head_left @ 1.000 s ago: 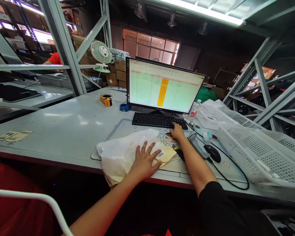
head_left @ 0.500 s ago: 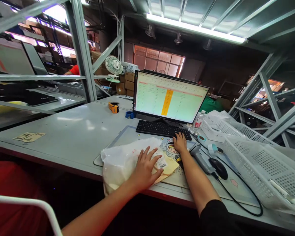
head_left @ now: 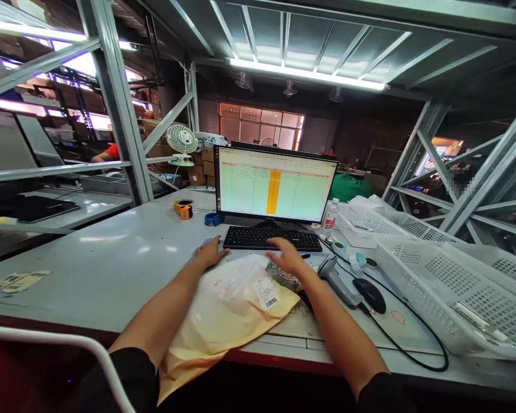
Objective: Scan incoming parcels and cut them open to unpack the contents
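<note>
My left hand (head_left: pixel 210 253) is beside the left end of a black keyboard (head_left: pixel 258 236), its fingers apart and holding nothing. Over the keyboard's front edge, right of its middle, my right hand (head_left: pixel 287 256) hovers or rests with stretched fingers; contact with the keys cannot be made out. Between my forearms lies a pale plastic mailing bag (head_left: pixel 223 304) with a white barcode label (head_left: pixel 266 292), part of it hanging past the table's front edge. Behind the keyboard a monitor (head_left: pixel 245 183) displays a spreadsheet with an orange column.
Right of my right forearm lie a grey barcode scanner (head_left: pixel 339 282), a black mouse (head_left: pixel 370 295) and a looping cable. White perforated baskets (head_left: pixel 438 287) line the right side. Tape rolls (head_left: pixel 358 261) and a bottle (head_left: pixel 331 215) stand near the monitor; an orange tape roll (head_left: pixel 183 210) sits left.
My left hand has left the mailing bag and moved forward to the keyboard's left end. My right hand has shifted left from the keyboard's right end. The camera view has turned and tilted.
</note>
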`<action>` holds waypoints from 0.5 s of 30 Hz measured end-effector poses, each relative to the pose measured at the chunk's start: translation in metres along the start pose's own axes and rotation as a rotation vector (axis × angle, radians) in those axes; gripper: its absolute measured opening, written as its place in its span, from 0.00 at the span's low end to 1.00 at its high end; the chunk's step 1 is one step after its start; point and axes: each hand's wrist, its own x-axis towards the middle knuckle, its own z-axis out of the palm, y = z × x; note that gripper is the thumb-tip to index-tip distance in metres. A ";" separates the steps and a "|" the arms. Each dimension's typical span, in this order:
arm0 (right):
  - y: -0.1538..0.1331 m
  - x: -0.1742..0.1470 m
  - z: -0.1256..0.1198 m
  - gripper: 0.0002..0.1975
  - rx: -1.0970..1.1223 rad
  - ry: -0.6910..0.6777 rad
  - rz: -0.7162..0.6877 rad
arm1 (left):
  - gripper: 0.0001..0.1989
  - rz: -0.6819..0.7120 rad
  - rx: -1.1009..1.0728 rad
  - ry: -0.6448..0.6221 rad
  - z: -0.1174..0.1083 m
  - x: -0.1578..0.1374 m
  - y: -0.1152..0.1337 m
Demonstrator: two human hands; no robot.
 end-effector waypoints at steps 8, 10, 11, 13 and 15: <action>-0.124 -0.066 0.050 0.37 -0.362 -0.476 -0.470 | 0.38 0.044 0.056 0.005 0.002 0.034 -0.011; -0.137 -0.074 0.053 0.21 -0.434 -0.436 -0.517 | 0.33 0.069 0.054 0.020 0.002 0.038 -0.017; -0.141 -0.078 0.049 0.15 -0.449 -0.432 -0.554 | 0.31 0.084 0.052 0.030 0.003 0.039 -0.020; -0.146 -0.090 0.028 0.12 -0.422 -0.451 -0.582 | 0.28 0.108 0.047 0.047 0.004 0.040 -0.027; -0.147 -0.108 -0.009 0.13 -0.280 -0.420 -0.492 | 0.27 0.117 0.039 0.064 0.007 0.041 -0.034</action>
